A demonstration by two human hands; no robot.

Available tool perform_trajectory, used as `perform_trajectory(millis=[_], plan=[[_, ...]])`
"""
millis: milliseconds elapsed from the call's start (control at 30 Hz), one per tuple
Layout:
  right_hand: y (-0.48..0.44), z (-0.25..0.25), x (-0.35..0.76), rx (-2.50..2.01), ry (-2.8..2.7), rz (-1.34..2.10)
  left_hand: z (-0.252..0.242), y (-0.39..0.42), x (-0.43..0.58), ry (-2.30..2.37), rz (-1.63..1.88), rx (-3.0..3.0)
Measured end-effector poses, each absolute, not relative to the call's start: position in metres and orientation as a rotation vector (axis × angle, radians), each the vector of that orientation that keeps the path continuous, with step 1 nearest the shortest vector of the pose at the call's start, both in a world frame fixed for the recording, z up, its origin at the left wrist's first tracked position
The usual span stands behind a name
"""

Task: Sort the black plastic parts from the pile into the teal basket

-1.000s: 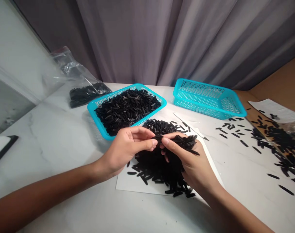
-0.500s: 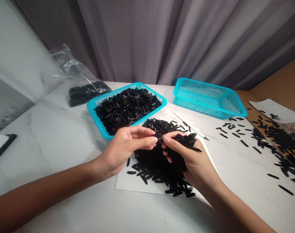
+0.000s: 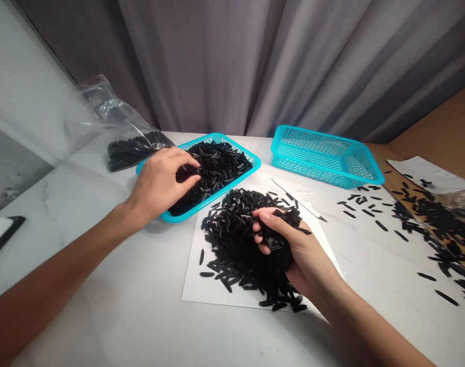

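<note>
A heap of small black plastic strips (image 3: 236, 239) lies on a white sheet of paper (image 3: 202, 285) on the marble table. My right hand (image 3: 293, 250) is cupped palm-up over the heap, closed on a bundle of the black strips. My left hand (image 3: 159, 181) reaches over the near rim of a teal basket (image 3: 255, 162) filled with the same black strips (image 3: 221, 165). Its fingers are curled down into the pile, and what they hold, if anything, is hidden.
A second teal basket (image 3: 324, 155) stands at the back right. Loose black strips (image 3: 373, 211) are scattered to the right, toward a clear bag (image 3: 446, 214). A clear plastic bag of strips (image 3: 129, 140) lies at the back left. A dark-edged flat object (image 3: 3, 229) sits at the left edge.
My left hand left the pinch it shared with my right hand and swung left and back into the filled teal basket. My right hand stayed over the heap with its bundle.
</note>
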State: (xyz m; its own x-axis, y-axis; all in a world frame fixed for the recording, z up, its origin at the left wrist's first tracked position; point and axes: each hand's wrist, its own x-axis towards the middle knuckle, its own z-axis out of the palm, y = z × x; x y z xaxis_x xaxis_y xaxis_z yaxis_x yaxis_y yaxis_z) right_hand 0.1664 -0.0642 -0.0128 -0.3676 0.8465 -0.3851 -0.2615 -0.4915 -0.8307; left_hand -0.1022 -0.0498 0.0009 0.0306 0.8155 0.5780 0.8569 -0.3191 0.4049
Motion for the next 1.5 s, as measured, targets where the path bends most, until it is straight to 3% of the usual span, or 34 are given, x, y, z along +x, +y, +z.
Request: perform_trajectory(millis=[300, 467, 733, 1000, 1500], plan=[[-0.066, -0.013, 0.163, -1.044, -0.893, 2.005, 0.003, -0.091, -0.025, -1.793, -1.505, -2.835], [-0.071, -0.012, 0.16, -1.028, -0.981, 2.028, -0.003, -0.097, -0.015, -1.848, -1.75, -2.754], [-0.069, -0.013, 0.163, -1.008, -0.995, 2.009, -0.016, -0.098, -0.014, -1.623, -1.781, -2.659], [-0.07, -0.014, 0.162, -1.016, -1.125, 1.928, -0.016, -0.102, -0.007, -2.312, -2.173, -2.519], [-0.066, -0.018, 0.165, -1.032, -1.237, 1.869, -0.013, -0.093, -0.014, -2.535, -2.501, -2.338]])
